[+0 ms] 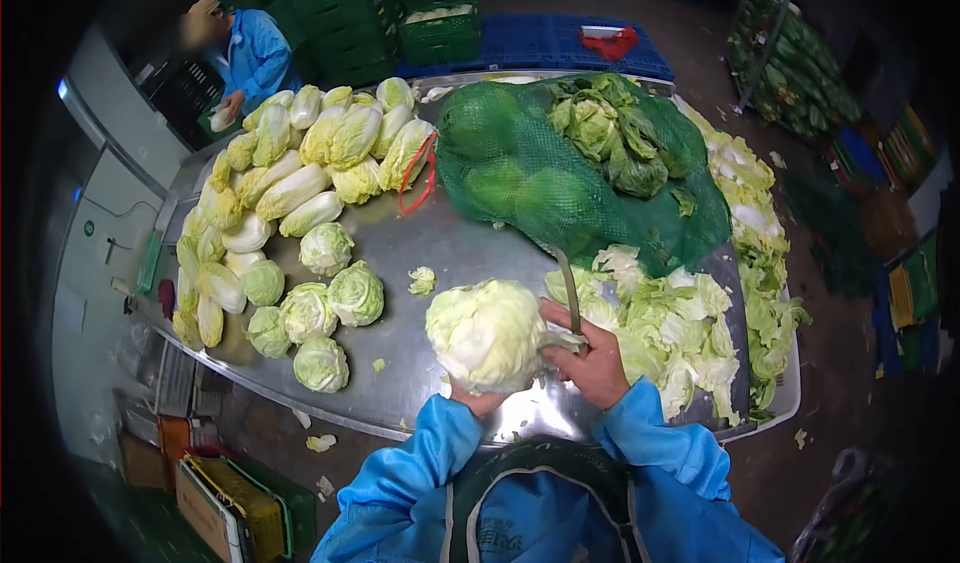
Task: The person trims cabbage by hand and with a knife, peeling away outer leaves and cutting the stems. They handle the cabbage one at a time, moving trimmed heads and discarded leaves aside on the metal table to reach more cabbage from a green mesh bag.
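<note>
My left hand is wrapped under a pale, trimmed head of cabbage, holding it above the metal table. On the cabbage's right side, my right hand grips a knife with a narrow, slightly curved blade that points away from me. The knife's handle is mostly hidden in my fingers. Left of the held cabbage sit several trimmed round cabbages. Loose cut leaves lie in a pile to the right of my right hand.
Napa cabbages are heaped at the table's left. A green mesh sack of cabbages with a red tie lies across the back, leafy trimmings on top. More leaves line the right edge. A co-worker in blue stands far left.
</note>
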The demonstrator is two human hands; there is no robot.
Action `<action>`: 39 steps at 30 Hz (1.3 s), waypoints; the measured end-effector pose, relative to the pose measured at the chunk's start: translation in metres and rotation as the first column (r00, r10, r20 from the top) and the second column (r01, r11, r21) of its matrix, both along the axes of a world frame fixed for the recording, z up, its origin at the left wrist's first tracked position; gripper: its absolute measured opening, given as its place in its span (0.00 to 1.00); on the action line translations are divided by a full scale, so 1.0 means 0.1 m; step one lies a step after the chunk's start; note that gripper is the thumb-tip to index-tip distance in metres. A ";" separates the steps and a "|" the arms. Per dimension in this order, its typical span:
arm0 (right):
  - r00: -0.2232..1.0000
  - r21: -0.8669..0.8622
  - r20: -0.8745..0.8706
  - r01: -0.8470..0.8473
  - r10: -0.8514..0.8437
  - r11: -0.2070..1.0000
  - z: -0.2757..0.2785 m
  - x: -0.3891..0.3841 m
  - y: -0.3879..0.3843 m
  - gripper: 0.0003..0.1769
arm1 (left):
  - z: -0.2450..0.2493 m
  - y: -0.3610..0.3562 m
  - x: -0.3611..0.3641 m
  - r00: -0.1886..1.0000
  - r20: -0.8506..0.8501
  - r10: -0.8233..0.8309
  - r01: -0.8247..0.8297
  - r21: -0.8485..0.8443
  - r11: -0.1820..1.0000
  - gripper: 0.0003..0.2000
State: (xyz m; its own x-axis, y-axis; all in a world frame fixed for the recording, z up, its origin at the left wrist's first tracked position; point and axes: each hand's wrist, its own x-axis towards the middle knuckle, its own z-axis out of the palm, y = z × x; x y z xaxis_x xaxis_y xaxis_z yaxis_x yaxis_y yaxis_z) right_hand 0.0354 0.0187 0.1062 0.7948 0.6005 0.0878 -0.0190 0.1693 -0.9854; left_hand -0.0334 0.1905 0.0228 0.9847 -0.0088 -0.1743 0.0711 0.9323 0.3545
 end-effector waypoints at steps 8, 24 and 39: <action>0.934 -0.182 -0.217 0.247 -0.284 0.952 0.13 0.06 -0.14 0.16 | 0.39 0.06 0.02 0.999 0.031 0.021 -0.026 0.160 0.987 0.27; 0.884 -0.260 -0.218 0.355 -0.413 0.898 -0.32 0.47 -0.52 0.10 | 0.13 0.32 -0.29 0.963 -0.169 0.212 -0.164 0.257 0.952 0.24; 0.756 -0.600 -0.327 0.297 -0.567 0.742 -1.03 -0.16 -0.89 0.13 | 0.15 4.82 -0.59 0.376 0.221 0.900 -0.178 0.970 -0.164 0.41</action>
